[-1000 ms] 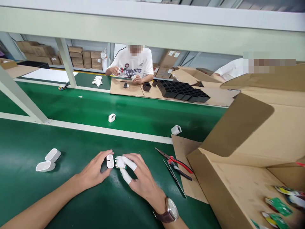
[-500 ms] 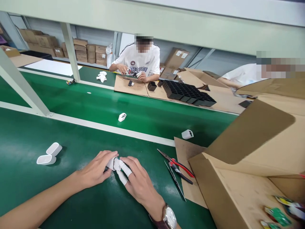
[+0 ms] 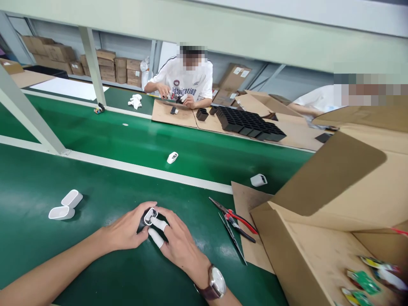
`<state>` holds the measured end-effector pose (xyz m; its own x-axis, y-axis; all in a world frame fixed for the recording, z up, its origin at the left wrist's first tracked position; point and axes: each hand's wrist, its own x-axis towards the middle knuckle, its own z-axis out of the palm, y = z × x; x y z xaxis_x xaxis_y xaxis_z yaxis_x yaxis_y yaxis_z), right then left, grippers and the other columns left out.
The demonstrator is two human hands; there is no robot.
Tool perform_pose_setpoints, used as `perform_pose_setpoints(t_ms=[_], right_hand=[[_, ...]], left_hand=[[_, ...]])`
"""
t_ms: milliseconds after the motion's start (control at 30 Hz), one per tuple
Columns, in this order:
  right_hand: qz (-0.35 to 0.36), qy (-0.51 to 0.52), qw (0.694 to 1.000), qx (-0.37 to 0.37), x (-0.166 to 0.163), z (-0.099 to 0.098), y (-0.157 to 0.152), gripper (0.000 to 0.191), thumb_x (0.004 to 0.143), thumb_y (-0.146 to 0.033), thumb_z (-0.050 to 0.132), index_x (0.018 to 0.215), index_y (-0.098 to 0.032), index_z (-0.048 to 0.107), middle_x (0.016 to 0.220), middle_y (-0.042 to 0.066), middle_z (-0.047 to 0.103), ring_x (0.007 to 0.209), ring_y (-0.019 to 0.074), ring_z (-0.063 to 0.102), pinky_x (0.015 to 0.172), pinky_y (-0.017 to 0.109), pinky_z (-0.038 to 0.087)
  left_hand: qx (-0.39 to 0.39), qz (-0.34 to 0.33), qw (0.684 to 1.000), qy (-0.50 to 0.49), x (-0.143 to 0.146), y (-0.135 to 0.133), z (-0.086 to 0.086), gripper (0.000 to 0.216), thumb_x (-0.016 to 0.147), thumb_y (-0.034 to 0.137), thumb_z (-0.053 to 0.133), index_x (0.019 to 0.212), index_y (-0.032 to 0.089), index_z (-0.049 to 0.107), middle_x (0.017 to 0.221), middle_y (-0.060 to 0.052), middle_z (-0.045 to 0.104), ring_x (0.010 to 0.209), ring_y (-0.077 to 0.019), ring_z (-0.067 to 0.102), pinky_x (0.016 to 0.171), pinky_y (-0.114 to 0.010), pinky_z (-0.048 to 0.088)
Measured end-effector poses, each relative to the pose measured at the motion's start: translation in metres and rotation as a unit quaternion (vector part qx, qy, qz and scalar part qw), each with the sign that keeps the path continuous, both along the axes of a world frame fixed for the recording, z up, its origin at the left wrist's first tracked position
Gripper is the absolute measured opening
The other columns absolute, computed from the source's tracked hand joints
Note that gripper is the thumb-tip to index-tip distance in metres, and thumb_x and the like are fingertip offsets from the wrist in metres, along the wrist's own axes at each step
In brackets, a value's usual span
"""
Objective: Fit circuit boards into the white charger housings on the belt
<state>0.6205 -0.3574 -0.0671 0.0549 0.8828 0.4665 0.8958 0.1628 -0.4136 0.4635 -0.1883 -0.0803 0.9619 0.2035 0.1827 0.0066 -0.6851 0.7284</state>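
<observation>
My left hand (image 3: 130,225) is closed around a white oval plastic housing (image 3: 147,221), its open end tilted up toward me. Some grey and dark parts show inside the opening. My right hand (image 3: 174,236), with white finger cots on two fingers and a watch at the wrist, grips the same housing; one covered fingertip presses at the opening. Two more white oval housings (image 3: 72,198) stand to the left on the green table, touching each other, open ends up. Right of my hands lie red-and-black long-nose pliers (image 3: 234,216) and metal tweezers (image 3: 232,238).
On the green belt (image 3: 134,146) beyond the rail are a white housing (image 3: 172,157) and another (image 3: 258,180). An open cardboard box (image 3: 296,250) holding green circuit boards (image 3: 365,281) stands at right. Across the belt a person (image 3: 188,80) works beside black trays (image 3: 248,123).
The housings on the belt have shifted right. The housing in my hands has turned so its opening shows more, with my right fingertips drawn slightly left and down across it.
</observation>
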Motion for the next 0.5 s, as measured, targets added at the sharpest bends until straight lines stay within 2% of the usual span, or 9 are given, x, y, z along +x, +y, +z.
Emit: perform_pose_setpoints(t_ms=[100,167,300,433,500], right_hand=[[-0.030,0.045,0.998,0.019,0.004,-0.006,0.001,0.038,0.102,-0.015,0.057,0.140,-0.020,0.053,0.130,0.014,0.065,0.116,0.0263,0.066,0.097,0.047,0.062],[-0.056,0.056,0.996,0.037,0.007,-0.007,0.001,0.038,0.103,-0.012,0.055,0.140,-0.020,0.052,0.127,0.013,0.066,0.115,0.0250,0.066,0.099,0.046,0.061],[-0.078,0.008,0.995,0.069,0.011,-0.005,0.000,0.037,0.103,-0.011,0.055,0.140,-0.019,0.052,0.127,0.014,0.068,0.113,0.0259,0.067,0.097,0.046,0.061],[-0.083,-0.025,0.994,0.072,0.013,-0.004,-0.001,0.038,0.103,-0.011,0.054,0.141,-0.017,0.053,0.128,0.014,0.068,0.112,0.0270,0.067,0.097,0.047,0.061],[-0.088,-0.036,0.993,0.066,0.014,-0.005,-0.001,0.037,0.103,-0.011,0.052,0.140,-0.017,0.054,0.128,0.014,0.068,0.113,0.0274,0.067,0.098,0.047,0.060]], left_hand=[[0.123,0.009,0.989,-0.086,0.001,-0.001,0.000,0.034,0.099,0.018,0.061,0.132,0.022,0.055,0.136,-0.013,0.063,0.117,-0.0276,0.067,0.094,-0.041,0.061],[0.188,0.001,0.974,-0.129,0.002,0.001,0.002,0.020,0.102,0.016,0.059,0.122,0.021,0.060,0.122,-0.011,0.068,0.103,-0.0238,0.069,0.088,-0.038,0.062],[0.234,0.013,0.956,-0.178,0.001,0.001,0.009,0.014,0.103,0.011,0.057,0.112,0.019,0.063,0.112,-0.009,0.070,0.089,-0.0189,0.068,0.078,-0.032,0.061],[0.285,0.013,0.950,-0.123,0.004,-0.006,0.011,0.013,0.104,0.014,0.052,0.101,0.018,0.064,0.102,-0.009,0.069,0.081,-0.0194,0.067,0.066,-0.030,0.058],[0.278,0.004,0.955,-0.101,0.012,0.001,0.015,0.016,0.104,0.017,0.050,0.098,0.019,0.064,0.099,-0.008,0.068,0.081,-0.0186,0.068,0.069,-0.029,0.059]])
